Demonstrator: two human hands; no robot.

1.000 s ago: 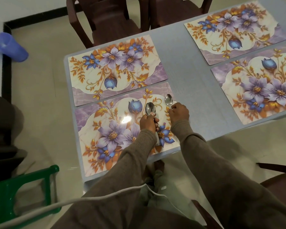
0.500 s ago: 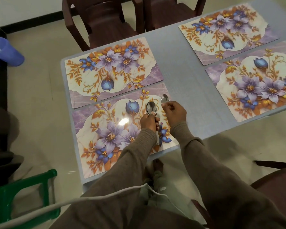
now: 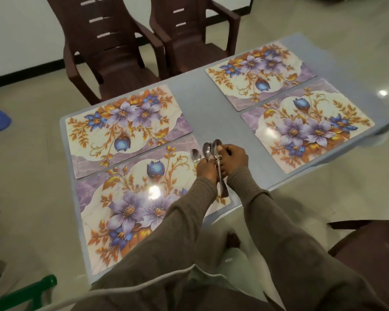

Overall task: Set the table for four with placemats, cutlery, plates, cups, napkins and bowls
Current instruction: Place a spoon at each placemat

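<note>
Shiny steel spoons (image 3: pixel 208 151), rounded bowls fanned upward, sit bunched in my two hands just over the right edge of the near-left glossy floral placemat (image 3: pixel 130 198) on the grey-blue surface (image 3: pixel 213 108), left hand (image 3: pixel 206 169) fingers curled round the handles, right hand (image 3: pixel 233 159) fingers pinching one.
</note>
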